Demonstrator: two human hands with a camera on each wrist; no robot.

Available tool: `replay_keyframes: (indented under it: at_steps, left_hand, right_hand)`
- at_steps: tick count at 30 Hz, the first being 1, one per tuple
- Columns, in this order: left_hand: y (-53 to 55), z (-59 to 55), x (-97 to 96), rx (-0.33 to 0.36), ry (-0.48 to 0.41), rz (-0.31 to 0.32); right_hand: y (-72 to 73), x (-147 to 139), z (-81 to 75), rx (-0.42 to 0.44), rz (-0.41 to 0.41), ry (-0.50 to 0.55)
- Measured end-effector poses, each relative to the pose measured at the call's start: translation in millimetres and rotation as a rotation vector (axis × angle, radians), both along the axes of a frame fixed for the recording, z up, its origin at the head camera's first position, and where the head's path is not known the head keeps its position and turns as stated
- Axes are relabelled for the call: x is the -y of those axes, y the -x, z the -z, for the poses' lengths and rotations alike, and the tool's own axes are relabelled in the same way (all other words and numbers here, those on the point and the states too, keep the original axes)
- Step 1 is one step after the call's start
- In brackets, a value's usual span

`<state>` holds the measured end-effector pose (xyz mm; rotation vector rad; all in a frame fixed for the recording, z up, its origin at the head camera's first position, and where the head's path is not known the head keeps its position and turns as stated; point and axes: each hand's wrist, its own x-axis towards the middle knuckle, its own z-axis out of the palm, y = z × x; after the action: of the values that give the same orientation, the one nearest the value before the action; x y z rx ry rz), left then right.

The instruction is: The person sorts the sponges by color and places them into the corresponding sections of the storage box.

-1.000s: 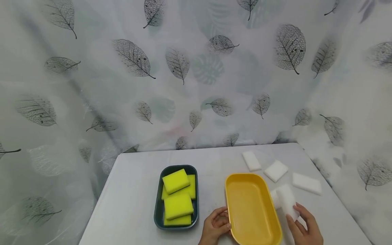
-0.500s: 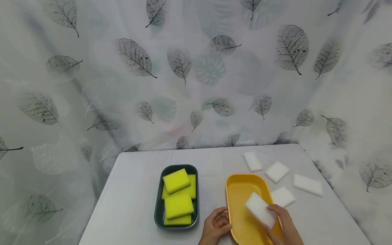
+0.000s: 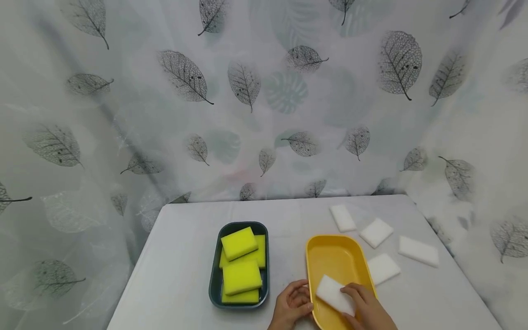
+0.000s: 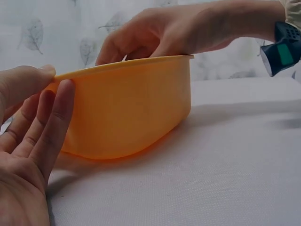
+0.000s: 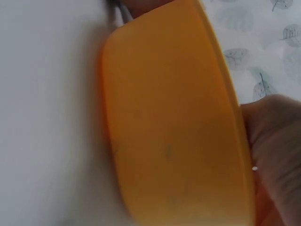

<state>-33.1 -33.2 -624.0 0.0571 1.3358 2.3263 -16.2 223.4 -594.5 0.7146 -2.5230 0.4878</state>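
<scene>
The yellow plastic tray stands on the table at the lower right of the head view. At its left rim my left hand grips it, thumb at the rim and fingers against the outer wall, as the left wrist view also shows. My right hand reaches inside the tray and holds a white sponge low over its floor. From the side, the tray wall hides the sponge and most of the right fingers. Several more white sponges lie right of and behind the tray.
To the left stands a dark green tray with several yellow sponges piled in it. A white cloth covers the table. Behind it hangs a leaf-patterned curtain.
My right hand has picked up a white sponge from the table right of the yellow tray and carried it left and down into the tray. The left hand stays at the rim.
</scene>
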Motion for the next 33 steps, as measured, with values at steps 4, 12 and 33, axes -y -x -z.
replay_keyframes:
  at_steps: [4, 12, 33]
  left_hand:
    - [-0.4, 0.9, -2.1, -0.021, -0.005, 0.008]
    - [-0.1, -2.0, -1.2, -0.001, 0.0, 0.014]
    - [0.9, -0.3, 0.0, 0.001, 0.004, 0.024]
  right_hand:
    - [0.9, 4, -6.1, 0.176, 0.009, -0.041]
    - [3.1, 14, -19.6, 0.502, 0.075, -0.069]
    - [3.8, 33, -21.9, 0.569, 0.253, -0.084]
